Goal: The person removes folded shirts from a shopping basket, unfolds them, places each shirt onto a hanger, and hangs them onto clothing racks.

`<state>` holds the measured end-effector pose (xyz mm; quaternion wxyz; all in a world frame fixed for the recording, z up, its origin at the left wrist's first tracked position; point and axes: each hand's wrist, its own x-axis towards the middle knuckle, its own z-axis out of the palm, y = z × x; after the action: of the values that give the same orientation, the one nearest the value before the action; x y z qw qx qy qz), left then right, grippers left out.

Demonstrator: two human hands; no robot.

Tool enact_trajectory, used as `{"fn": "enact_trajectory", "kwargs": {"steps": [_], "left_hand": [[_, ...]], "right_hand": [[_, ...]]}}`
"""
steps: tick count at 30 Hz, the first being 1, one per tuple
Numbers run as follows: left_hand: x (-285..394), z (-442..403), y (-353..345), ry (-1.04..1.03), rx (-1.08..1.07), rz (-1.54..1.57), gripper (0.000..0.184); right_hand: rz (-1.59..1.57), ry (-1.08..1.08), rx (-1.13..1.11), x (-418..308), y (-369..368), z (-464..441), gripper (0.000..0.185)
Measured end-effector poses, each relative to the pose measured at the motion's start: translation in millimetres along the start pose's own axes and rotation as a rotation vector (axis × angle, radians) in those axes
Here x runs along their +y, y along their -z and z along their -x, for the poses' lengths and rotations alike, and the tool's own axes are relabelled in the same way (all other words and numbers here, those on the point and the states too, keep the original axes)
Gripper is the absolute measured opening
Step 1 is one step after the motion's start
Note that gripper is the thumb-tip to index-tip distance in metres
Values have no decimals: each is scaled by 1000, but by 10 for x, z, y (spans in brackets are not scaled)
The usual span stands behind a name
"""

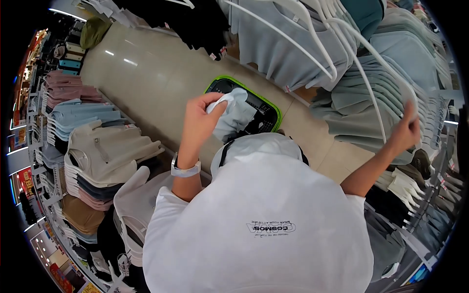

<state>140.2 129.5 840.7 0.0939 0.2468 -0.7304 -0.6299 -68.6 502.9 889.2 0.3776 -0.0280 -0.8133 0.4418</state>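
Observation:
My left hand (204,116) is closed in a pinch on a light blue-grey garment (235,117), which hangs bunched up below the fingers. Under it on the floor stands a black shopping basket (266,105) with a bright green rim, partly hidden by the garment and my body. Out to the right, my right hand (405,131) is closed round one end of a white hanger (373,51), and no garment shows on that hanger. Slight blur softens the fingertips there. Grey-green shirts (361,93) hang on the rack just beyond it.
Grey-blue shirts (288,44) on white hangers and black garments (188,24) hang ahead. At left, a rack carries cream sweatshirts (105,151), light blue shirts (80,115) and pink shirts (71,88). Tiled floor (141,63) runs between the racks.

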Motion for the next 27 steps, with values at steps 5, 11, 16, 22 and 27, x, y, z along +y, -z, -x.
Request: {"fn": "enact_trajectory", "kwargs": {"steps": [5,11,16,22,27], "left_hand": [[48,-58,-21,11,-18,-51,20],[204,-36,-61,8,-167,12,20],[261,9,-107,-151,-189,-165,17],[468,103,-174,-470,-187,-384,10],[644,180,-292,-648,-153,-502,6]], "right_hand": [[-320,-59,-127,622,540,98,37],[-597,236,-803,185,324,403,33],[-688,126,-826,41,165,557,31],[-709,76,-879,-55,45,619,28],[-780,18,-993,-361,-201,887,19]]}}
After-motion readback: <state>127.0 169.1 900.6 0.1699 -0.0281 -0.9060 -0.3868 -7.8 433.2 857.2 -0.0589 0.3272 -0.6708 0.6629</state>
